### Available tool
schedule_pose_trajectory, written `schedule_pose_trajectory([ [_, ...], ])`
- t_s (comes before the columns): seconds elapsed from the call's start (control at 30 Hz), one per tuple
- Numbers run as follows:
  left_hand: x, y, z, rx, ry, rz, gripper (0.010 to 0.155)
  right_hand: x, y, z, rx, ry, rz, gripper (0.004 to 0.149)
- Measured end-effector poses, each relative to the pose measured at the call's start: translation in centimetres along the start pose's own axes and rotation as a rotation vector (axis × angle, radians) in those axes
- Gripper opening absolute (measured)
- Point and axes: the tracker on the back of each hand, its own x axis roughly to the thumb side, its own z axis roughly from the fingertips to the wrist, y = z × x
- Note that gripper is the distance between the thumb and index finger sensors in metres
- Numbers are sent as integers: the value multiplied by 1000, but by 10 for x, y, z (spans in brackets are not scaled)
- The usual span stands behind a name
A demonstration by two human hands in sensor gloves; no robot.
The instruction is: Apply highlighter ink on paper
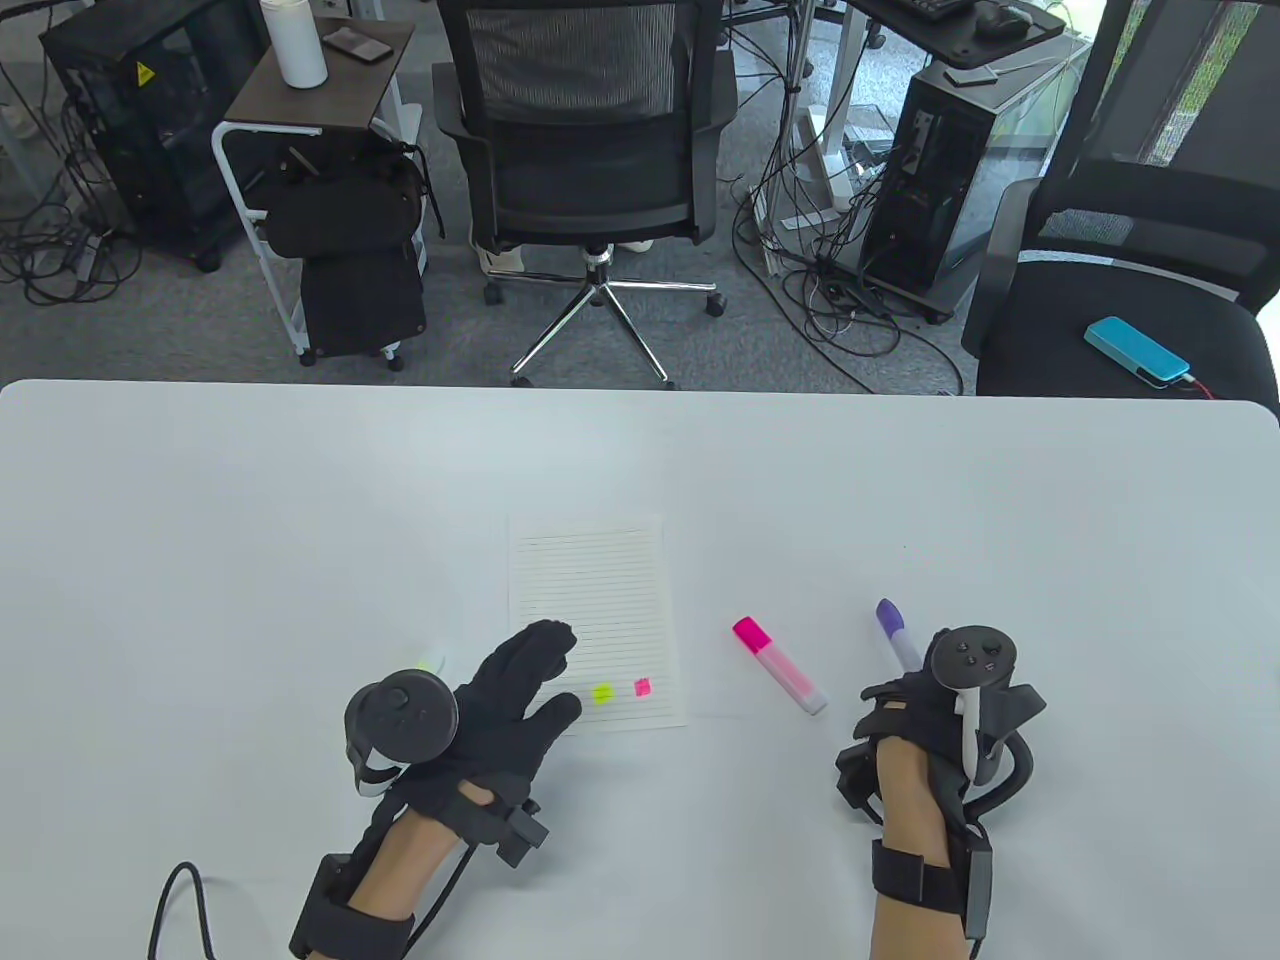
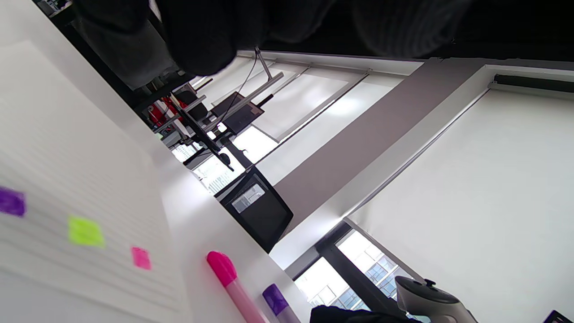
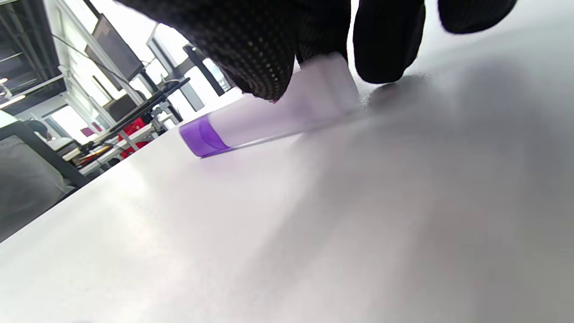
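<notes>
A lined sheet of paper [image 1: 590,600] lies mid-table with a yellow mark [image 1: 602,692] and a pink mark [image 1: 642,687] near its bottom edge. The left wrist view also shows a purple mark [image 2: 11,202] beside the yellow mark [image 2: 85,232]. My left hand [image 1: 540,670] lies flat on the sheet's lower left corner, fingers straight. My right hand [image 1: 900,700] is to the right of the sheet, its fingers [image 3: 269,54] curled onto the barrel of a capped purple highlighter [image 3: 269,119] that lies on the table. The highlighter's cap [image 1: 890,613] points away from me.
A capped pink highlighter [image 1: 780,665] lies slantwise between the paper and my right hand. A pale yellow-green highlighter [image 1: 432,660] peeks out behind the left tracker. The white table [image 1: 300,500] ends at a far edge, with office chairs and cables beyond it.
</notes>
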Motion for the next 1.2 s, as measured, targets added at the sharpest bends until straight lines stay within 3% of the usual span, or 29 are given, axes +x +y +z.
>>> schedule_pose_trajectory([
  [0.2, -1, 3, 0, 12, 3, 7, 73, 32, -5, 28, -34, -298, -182, 62],
  [0.23, -1, 4, 0, 20, 4, 11, 73, 43, -4, 38, -8, -447, -268, 63],
  [0.33, -3, 7, 0, 32, 6, 17, 73, 61, 1, 59, 18, -664, -430, 62],
  [0.5, -4, 10, 1, 49, 0, 27, 74, 87, 16, 95, 239, -915, -582, 62],
  [0.67, -2, 13, 2, 81, -28, 54, 74, 100, 38, 118, 447, -1028, -646, 64],
  [0.8, -2, 13, 1, 82, -40, 58, 75, 104, 50, 128, 526, -1073, -606, 64],
  [1.2, -1, 13, 1, 77, -47, 64, 75, 106, 55, 132, 531, -1092, -577, 64],
])
